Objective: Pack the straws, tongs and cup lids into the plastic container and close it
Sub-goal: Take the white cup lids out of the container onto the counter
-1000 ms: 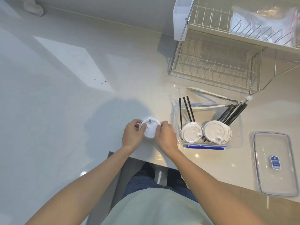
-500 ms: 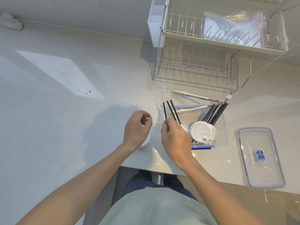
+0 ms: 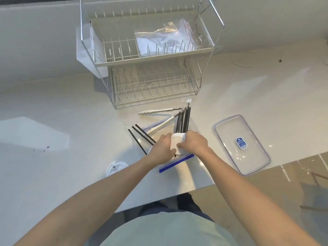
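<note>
The clear plastic container point(image 3: 179, 159) with a blue front edge stands on the pale counter. Black straws point(image 3: 183, 119) lean in its right half, more black straws point(image 3: 140, 134) stick out at its left, and white tongs point(image 3: 159, 126) lie across it. Both hands are inside it on a stack of white cup lids point(image 3: 176, 142): my left hand point(image 3: 162, 147) grips the stack's left side, my right hand point(image 3: 192, 143) its right side. A second pair of tongs point(image 3: 158, 111) lies behind the container. One white cup lid point(image 3: 115, 167) lies on the counter to the left.
The clear container cover point(image 3: 241, 144) with a blue label lies flat to the right. A two-tier wire dish rack point(image 3: 149, 68) holding a plastic bag stands behind. The counter's front edge point(image 3: 177, 193) runs just below my forearms.
Both hands left the lid on the counter at the left and moved right into the container, where they now hold the lid stack. The camera view shifted right and up.
</note>
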### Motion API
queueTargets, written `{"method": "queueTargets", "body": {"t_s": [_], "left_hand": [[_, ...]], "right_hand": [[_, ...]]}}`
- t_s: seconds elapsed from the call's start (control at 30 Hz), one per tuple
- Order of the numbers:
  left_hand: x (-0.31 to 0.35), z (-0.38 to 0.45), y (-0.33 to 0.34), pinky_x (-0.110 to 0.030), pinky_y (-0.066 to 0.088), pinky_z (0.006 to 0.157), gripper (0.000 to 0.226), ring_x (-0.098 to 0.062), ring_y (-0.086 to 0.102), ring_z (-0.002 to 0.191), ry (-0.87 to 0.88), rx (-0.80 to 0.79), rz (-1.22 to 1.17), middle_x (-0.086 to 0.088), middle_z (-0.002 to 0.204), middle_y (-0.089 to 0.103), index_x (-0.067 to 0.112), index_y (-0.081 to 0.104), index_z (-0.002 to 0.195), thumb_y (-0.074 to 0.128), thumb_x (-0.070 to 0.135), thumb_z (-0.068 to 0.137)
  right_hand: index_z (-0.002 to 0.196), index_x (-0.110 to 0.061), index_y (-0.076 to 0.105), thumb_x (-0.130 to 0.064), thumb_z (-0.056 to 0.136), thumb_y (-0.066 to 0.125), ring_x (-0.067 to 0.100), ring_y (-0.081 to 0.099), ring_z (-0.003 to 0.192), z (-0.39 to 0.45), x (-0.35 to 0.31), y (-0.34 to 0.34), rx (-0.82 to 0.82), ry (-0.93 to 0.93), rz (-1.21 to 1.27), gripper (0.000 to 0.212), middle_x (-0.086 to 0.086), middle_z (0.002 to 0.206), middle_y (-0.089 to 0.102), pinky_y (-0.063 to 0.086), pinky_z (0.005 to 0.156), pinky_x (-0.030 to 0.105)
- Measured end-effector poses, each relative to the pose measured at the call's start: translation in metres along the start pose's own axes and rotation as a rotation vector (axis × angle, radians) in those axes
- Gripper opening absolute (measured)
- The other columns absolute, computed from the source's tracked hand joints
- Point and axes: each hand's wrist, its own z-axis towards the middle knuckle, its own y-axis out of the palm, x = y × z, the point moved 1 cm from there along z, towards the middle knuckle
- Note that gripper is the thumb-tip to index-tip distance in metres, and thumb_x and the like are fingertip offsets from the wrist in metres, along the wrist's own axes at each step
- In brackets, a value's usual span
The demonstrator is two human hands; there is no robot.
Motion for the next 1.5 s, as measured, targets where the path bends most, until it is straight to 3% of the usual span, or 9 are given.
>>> {"method": "queueTargets", "body": {"t_s": [0.1, 0.27, 0.47, 0.7, 0.83, 0.97, 1.13, 1.37, 1.5], "left_hand": [[0.001, 0.008, 0.004, -0.041, 0.049, 0.084, 0.032, -0.032, 0.059, 0.104, -0.033, 0.043, 0.012, -0.012, 0.115, 0.06, 0.007, 0.056, 0.118, 0.066, 0.021, 0.091], [0.002, 0.011, -0.004, -0.033, 0.051, 0.079, 0.039, -0.021, 0.063, 0.1, -0.025, 0.094, -0.123, -0.003, 0.108, 0.068, 0.012, 0.069, 0.117, 0.069, 0.035, 0.085], [0.006, 0.001, -0.032, -0.034, 0.053, 0.08, 0.036, -0.023, 0.069, 0.099, -0.109, 0.071, -0.564, -0.005, 0.107, 0.072, 0.013, 0.06, 0.103, 0.081, 0.032, 0.081], [0.01, -0.02, -0.065, -0.037, 0.063, 0.081, 0.051, -0.033, 0.074, 0.096, -0.161, -0.105, -1.353, -0.025, 0.123, 0.07, 0.0, 0.055, 0.136, 0.073, 0.006, 0.089], [0.012, -0.032, -0.069, -0.035, 0.063, 0.083, 0.049, -0.037, 0.071, 0.103, -0.143, -0.023, -1.526, -0.031, 0.13, 0.065, -0.003, 0.051, 0.138, 0.067, -0.003, 0.092], [0.008, -0.039, -0.064, -0.051, 0.057, 0.098, 0.053, -0.038, 0.07, 0.105, -0.138, 0.016, -1.602, -0.034, 0.134, 0.06, -0.006, 0.047, 0.139, 0.067, -0.003, 0.09], [0.001, -0.047, -0.069, -0.055, 0.053, 0.102, 0.046, -0.039, 0.066, 0.114, -0.102, -0.099, -1.306, -0.029, 0.134, 0.062, 0.008, 0.066, 0.132, 0.068, 0.035, 0.095], [-0.023, -0.06, -0.079, -0.032, 0.063, 0.075, 0.028, -0.027, 0.074, 0.087, -0.142, 0.151, -1.335, -0.014, 0.102, 0.077, 0.001, 0.071, 0.117, 0.068, 0.019, 0.096], [-0.042, -0.07, -0.085, -0.038, 0.064, 0.077, 0.02, -0.03, 0.074, 0.085, -0.207, 0.271, -1.395, -0.015, 0.1, 0.074, 0.005, 0.066, 0.11, 0.072, 0.008, 0.091]], "right_hand": [[0.116, -0.016, 0.061, -0.044, 0.083, 0.072, 0.029, 0.063, 0.106, 0.004, 0.002, 0.001, -0.021, 0.01, 0.036, 0.045, 0.009, 0.122, 0.06, 0.043, 0.077, 0.033], [0.095, -0.018, 0.058, -0.042, 0.078, 0.076, 0.025, 0.062, 0.087, 0.003, 0.022, -0.014, 0.027, -0.085, 0.203, 0.034, 0.002, 0.097, 0.065, 0.042, 0.066, 0.033], [0.094, -0.013, 0.063, -0.013, 0.085, 0.08, 0.015, 0.057, 0.071, 0.005, 0.034, -0.042, -0.269, -0.195, 0.716, 0.019, 0.003, 0.084, 0.066, 0.042, 0.063, 0.027], [0.112, -0.01, 0.07, -0.03, 0.088, 0.079, 0.016, 0.062, 0.083, 0.001, 0.011, -0.057, -0.219, -0.252, 0.964, 0.032, 0.002, 0.092, 0.074, 0.045, 0.074, 0.035], [0.118, -0.011, 0.07, -0.047, 0.092, 0.071, 0.021, 0.071, 0.099, -0.014, 0.001, -0.047, -0.206, -0.244, 1.062, 0.045, 0.004, 0.105, 0.077, 0.059, 0.087, 0.039], [0.124, -0.013, 0.066, -0.029, 0.093, 0.074, 0.023, 0.075, 0.096, -0.03, -0.011, -0.034, -0.24, -0.331, 1.199, 0.035, 0.008, 0.109, 0.078, 0.062, 0.076, 0.035], [0.12, -0.015, 0.068, -0.013, 0.089, 0.078, 0.017, 0.068, 0.081, -0.031, -0.014, -0.029, -0.27, -0.435, 1.103, 0.032, 0.001, 0.092, 0.074, 0.052, 0.062, 0.029], [0.108, -0.005, 0.066, -0.028, 0.096, 0.071, 0.02, 0.068, 0.074, -0.027, -0.013, -0.033, -0.169, -0.337, 1.192, 0.027, 0.008, 0.088, 0.072, 0.06, 0.059, 0.031], [0.092, -0.003, 0.07, -0.03, 0.092, 0.073, 0.02, 0.067, 0.068, -0.003, -0.018, 0.001, -0.068, -0.323, 0.414, 0.027, 0.006, 0.081, 0.071, 0.06, 0.068, 0.043]]}}
